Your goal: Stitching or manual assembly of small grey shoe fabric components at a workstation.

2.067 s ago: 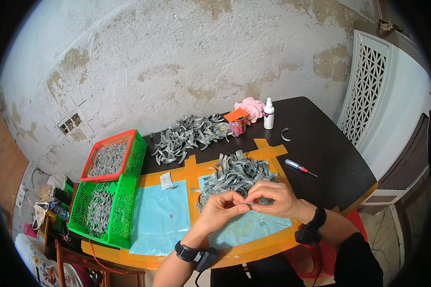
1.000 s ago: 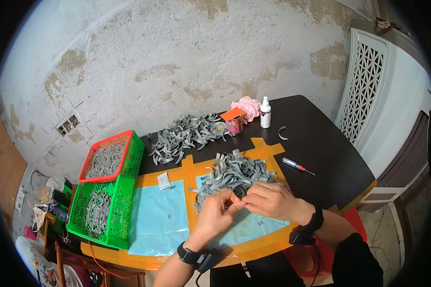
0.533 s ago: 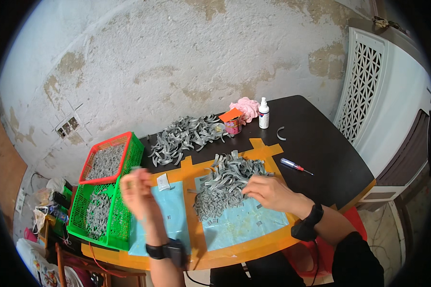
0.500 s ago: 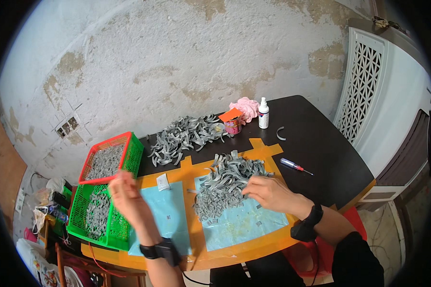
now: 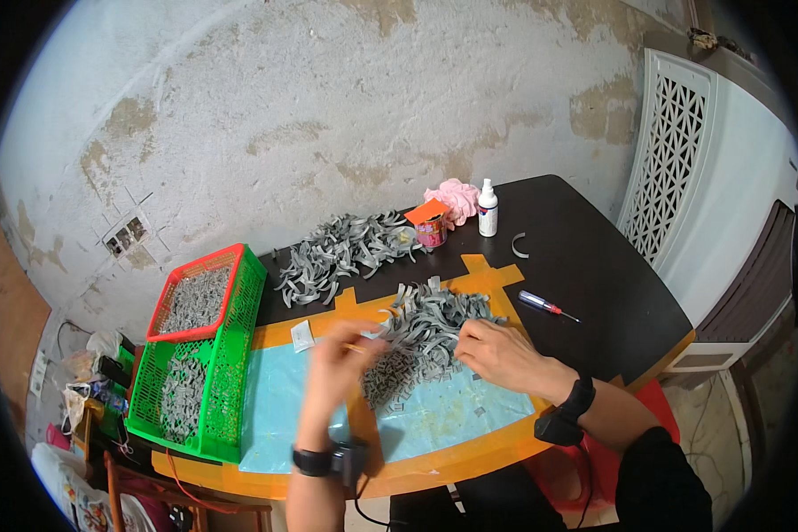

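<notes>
My right hand (image 5: 498,356) is at the right side of the near pile, fingers pinched together; whatever is between them is too small or hidden to make out. Over the left edge of the same pile is my left hand (image 5: 335,362), smeared by motion, so its fingers cannot be read. The pile has curved grey strips (image 5: 434,316) at the back and many small grey pieces (image 5: 390,379) in front. It lies on a light blue sheet (image 5: 443,426) fixed with orange tape (image 5: 363,443). A small white packet (image 5: 302,336) rests just left of my left hand.
At the left stand a green basket (image 5: 225,417) and a red basket (image 5: 153,321), both holding grey pieces. Farther back lie more curved strips (image 5: 346,253), a tin (image 5: 431,232), a pink cloth (image 5: 455,200) and a white spray bottle (image 5: 488,211). A screwdriver (image 5: 541,303) lies at right.
My left hand has swung right, from beside the green basket to the pile's left edge. My right hand has barely moved, staying by the pile with fingers closed.
</notes>
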The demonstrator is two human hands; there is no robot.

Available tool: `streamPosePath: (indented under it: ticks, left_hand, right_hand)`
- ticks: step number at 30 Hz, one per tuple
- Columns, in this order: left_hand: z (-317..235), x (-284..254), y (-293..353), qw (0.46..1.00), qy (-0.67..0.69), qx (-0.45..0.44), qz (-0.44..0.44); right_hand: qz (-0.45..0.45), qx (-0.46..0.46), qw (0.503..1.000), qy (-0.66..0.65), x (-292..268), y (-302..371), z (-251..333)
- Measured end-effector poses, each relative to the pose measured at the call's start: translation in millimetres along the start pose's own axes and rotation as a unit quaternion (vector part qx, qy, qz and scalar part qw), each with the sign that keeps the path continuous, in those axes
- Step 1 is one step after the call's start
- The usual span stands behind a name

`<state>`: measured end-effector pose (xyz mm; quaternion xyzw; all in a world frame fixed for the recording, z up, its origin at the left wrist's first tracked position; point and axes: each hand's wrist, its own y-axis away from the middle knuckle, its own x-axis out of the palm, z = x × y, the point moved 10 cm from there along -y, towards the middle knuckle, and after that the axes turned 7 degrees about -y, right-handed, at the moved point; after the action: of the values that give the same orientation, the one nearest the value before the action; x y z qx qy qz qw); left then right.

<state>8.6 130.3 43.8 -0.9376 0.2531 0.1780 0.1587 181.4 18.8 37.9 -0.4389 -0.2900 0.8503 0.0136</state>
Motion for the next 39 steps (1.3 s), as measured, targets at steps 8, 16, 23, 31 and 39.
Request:
streamPosePath:
  ticks: [8, 16, 23, 31, 39]
  left_hand:
    - [-31, 90, 21, 0.929, -0.315, 0.179, 0.082]
    - [-33, 83, 19, 0.952, -0.254, 0.163, 0.06]
    - [-20, -65, 13, 0.944, 0.155, 0.117, -0.265]
    - [136, -297, 116, 0.625, 0.467, 0.234, -0.581]
    - [-16, -91, 9, 0.994, 0.048, 0.042, -0.083]
  right_hand:
    - [-0.057, 0.017, 0.998, -0.024, -17, -5, 3]
    - [-0.082, 0.021, 0.994, -0.068, -25, -5, 2]
    - [-0.05, 0.107, 0.977, -0.176, -17, -2, -16]
    - [-0.041, 0.123, 0.937, -0.325, 1, -3, -16]
    - [-0.037, 0.115, 0.948, -0.296, 4, 0, -26]
